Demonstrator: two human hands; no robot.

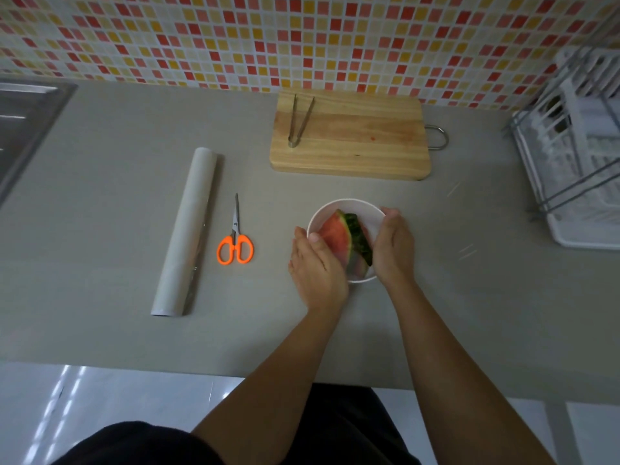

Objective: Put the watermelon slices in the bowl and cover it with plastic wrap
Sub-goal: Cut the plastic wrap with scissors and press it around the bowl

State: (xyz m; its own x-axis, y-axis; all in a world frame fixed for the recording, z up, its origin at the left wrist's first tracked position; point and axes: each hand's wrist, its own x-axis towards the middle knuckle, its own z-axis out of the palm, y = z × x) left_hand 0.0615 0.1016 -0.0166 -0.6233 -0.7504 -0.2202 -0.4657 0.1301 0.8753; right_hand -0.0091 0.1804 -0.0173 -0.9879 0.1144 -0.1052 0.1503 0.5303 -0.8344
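Countertop [100, 229], grey and matte, fills the middle of the view beneath a wall of red, orange and cream mosaic tiles [302, 38]. Dish rack [570, 156], white with grey wire, stands at the right edge; a steel sink [23, 129] shows at the left edge. Wooden cutting board [350, 135] lies near the wall with metal tongs [299, 120] resting on its left part. Plastic wrap roll [188, 233] lies lengthwise on the counter, well left of the bowl, with orange-handled scissors [235, 236] just beside it. White bowl [352, 209], round and shallow, sits on the counter in front of the board. Watermelon slices [339, 239] lie inside it: wedge-shaped pieces, red-pink flesh facing left, dark green mottled rind facing right. Left hand [315, 266] cups the bowl's left side, fingers together and curved against the rim, thumb touching the red flesh. Right hand [394, 246] cups the right side, fingers together along the rim beside the rind.
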